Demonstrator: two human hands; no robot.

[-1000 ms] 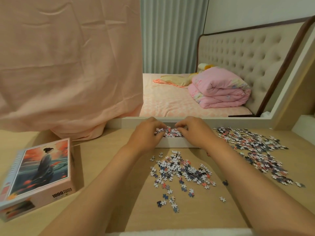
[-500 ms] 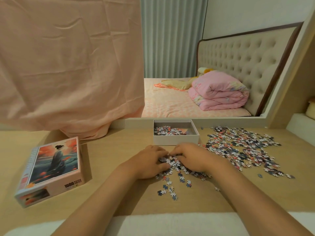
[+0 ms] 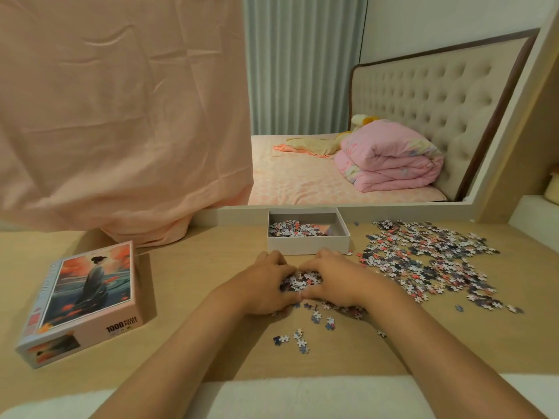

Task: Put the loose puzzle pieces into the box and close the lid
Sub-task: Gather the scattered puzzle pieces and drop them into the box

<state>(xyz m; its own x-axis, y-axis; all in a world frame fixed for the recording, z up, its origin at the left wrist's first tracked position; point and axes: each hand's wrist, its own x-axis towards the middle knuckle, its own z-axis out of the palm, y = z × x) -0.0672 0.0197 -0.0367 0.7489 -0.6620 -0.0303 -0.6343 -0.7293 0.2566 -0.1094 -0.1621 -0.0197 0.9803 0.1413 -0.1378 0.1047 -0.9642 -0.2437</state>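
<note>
An open white box [image 3: 308, 245] stands at the back of the wooden table, with puzzle pieces heaped in its left half. Just in front of it, my left hand [image 3: 266, 282] and my right hand [image 3: 334, 278] are cupped together around a small heap of puzzle pieces [image 3: 301, 281], fingers curled round it from both sides. A few stray pieces [image 3: 298, 340] lie nearer to me. A large loose spread of pieces [image 3: 423, 258] covers the table to the right. The picture lid [image 3: 87, 297], printed with a standing figure, lies flat at the left.
A peach cloth [image 3: 121, 116] hangs down to the table at the back left. A white ledge [image 3: 236, 210] runs behind the box, with a bed and folded pink quilt [image 3: 390, 158] beyond. A white strip [image 3: 302, 394] edges the table nearest me.
Both hands left the box, came back to the small pile in front of it, and closed in on the pieces, gathering them into a tighter heap.
</note>
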